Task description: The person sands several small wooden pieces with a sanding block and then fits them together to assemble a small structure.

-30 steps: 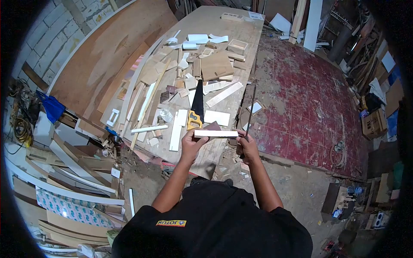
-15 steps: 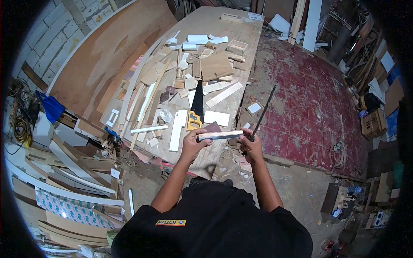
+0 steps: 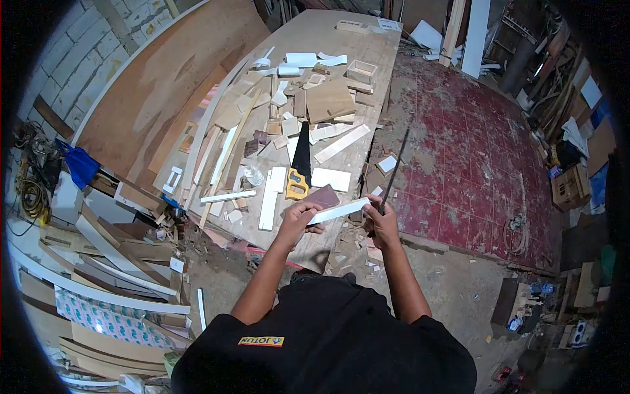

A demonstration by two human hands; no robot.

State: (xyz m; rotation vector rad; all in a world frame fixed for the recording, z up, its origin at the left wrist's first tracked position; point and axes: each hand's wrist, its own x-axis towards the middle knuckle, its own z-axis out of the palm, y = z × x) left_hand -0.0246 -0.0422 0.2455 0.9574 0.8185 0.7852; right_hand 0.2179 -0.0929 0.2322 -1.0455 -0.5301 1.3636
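Note:
Between my two hands a small white-faced wooden strip (image 3: 340,210) is held over the near end of the table. My left hand (image 3: 298,224) is closed on its left end, thumb and fingers around it. The right end is pinched by my right hand (image 3: 382,220), which also grips a long thin dark tool (image 3: 396,167) pointing up and away. Just beyond the strip lies a dark reddish-brown sheet (image 3: 323,196). A handsaw with a yellow handle (image 3: 297,185) rests behind it, beside white board pieces (image 3: 331,179).
Wood offcuts and a square plywood piece (image 3: 330,100) cover the middle of the wooden table (image 3: 275,33). A small open wooden box (image 3: 361,71) sits farther back. Red tiled flooring (image 3: 459,157) lies right; curved boards (image 3: 118,262) are stacked left.
The strip has turned so its broad white face shows, and its left end has dipped. The dark tool in my right hand has swung slightly left.

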